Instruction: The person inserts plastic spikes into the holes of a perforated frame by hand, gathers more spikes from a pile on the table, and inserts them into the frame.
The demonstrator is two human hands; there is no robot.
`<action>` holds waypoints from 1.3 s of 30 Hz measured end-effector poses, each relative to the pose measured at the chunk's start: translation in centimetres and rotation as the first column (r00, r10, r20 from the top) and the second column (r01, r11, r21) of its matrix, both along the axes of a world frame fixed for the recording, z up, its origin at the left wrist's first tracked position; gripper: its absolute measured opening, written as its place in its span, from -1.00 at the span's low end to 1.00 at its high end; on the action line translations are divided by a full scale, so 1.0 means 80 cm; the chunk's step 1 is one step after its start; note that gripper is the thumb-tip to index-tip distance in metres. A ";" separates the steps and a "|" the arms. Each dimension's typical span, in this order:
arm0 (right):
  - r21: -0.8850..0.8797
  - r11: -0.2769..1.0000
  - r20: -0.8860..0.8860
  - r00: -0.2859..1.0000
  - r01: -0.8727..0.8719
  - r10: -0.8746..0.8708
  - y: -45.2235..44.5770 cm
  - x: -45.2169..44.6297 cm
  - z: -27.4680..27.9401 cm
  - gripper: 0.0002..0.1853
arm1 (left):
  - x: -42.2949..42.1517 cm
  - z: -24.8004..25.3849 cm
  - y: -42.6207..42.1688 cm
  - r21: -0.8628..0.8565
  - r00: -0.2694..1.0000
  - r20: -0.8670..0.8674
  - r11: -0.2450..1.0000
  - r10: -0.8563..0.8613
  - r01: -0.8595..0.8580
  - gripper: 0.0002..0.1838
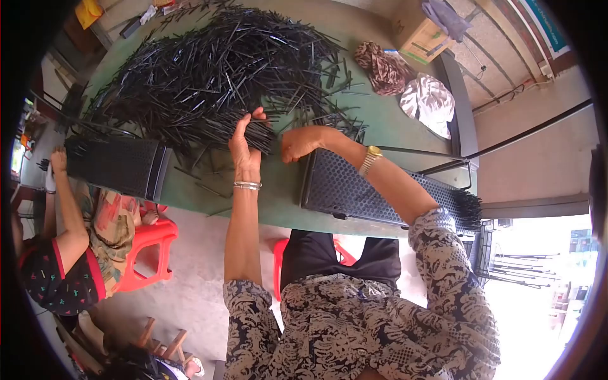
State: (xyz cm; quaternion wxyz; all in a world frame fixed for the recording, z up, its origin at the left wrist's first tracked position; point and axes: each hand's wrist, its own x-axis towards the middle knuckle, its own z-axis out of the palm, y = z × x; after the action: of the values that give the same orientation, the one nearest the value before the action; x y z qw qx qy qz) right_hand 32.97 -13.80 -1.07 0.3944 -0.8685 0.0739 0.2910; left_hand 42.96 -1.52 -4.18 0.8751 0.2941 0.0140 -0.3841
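A bundle of thin black sticks lies in my left hand, whose fingers and thumb curl around it at the near edge of a large pile. A silver bangle circles that wrist. Just to the right, my right hand is closed with its fingertips turned down, close to the ends of the bundle. Whatever it pinches is hidden. The heap of black sticks spreads over the green table beyond both hands. Under my right forearm sits a black perforated rack, with sticks bunched at its right end.
Another black rack stands at the left, where a co-worker's hand rests near its end. Crumpled patterned cloths and a cardboard box lie at the back right. A red stool is at the left.
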 end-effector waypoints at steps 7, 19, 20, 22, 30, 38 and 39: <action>0.262 0.697 0.250 0.650 0.668 -0.717 -0.027 0.007 0.048 -0.48 | -0.016 0.029 0.010 0.093 0.987 0.143 0.994 -0.072 0.059 -0.79; 0.571 0.560 0.394 0.399 0.600 -0.828 0.104 -0.033 0.030 -0.37 | -0.099 -0.020 0.030 0.430 0.605 0.772 0.862 -0.196 -0.269 -0.48; 0.566 0.525 0.374 0.369 0.636 -0.851 0.104 -0.032 0.027 -0.41 | -0.099 -0.024 0.032 0.449 0.627 0.748 0.862 -0.219 -0.235 -0.46; 0.537 0.569 0.413 0.395 0.622 -0.821 0.110 -0.036 0.047 -0.43 | -0.101 -0.009 0.038 0.468 0.609 0.756 0.849 -0.240 -0.246 -0.44; 0.649 0.557 0.389 0.404 0.518 -0.828 0.122 -0.050 0.064 -0.56 | -0.103 -0.022 0.040 0.199 0.457 0.889 0.916 -0.020 -0.348 -0.41; 0.592 0.599 0.449 0.396 0.540 -0.801 0.122 -0.070 0.071 -0.56 | -0.116 -0.002 0.052 0.384 0.577 0.794 0.894 -0.192 -0.230 -0.46; 0.625 0.573 0.429 0.381 0.530 -0.819 0.124 -0.073 0.074 -0.53 | -0.122 -0.001 0.055 0.365 0.574 0.803 0.894 -0.162 -0.258 -0.47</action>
State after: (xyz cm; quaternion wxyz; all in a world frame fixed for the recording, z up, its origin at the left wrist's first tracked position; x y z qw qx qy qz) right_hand 27.12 -3.88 4.83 0.6381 -0.6994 0.2205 -0.2345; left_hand 33.21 2.86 -4.26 0.7003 0.6283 -0.2954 -0.1659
